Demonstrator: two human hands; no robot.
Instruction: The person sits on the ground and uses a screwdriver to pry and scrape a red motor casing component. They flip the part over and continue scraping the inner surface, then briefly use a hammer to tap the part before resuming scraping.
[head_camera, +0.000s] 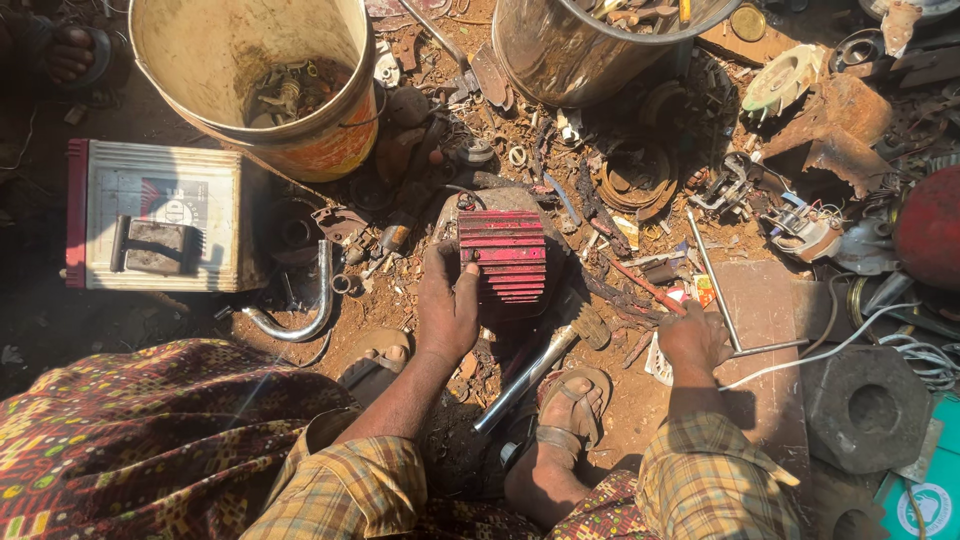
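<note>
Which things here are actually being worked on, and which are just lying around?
In hand:
- red finned metal part, gripped by the left hand
- thin metal rod, under the right hand

Lying about:
- yellow bucket
- steel drum
- white battery case
- curved chrome pipe
- grey round block

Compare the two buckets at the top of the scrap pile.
The plastic bucket is cream with an orange base and dirt-stained; the metal bucket is shiny steel. The plastic bucket shows only a small heap of parts at its bottom; the metal bucket is filled to near its rim. Both stand open among the scrap.
</note>
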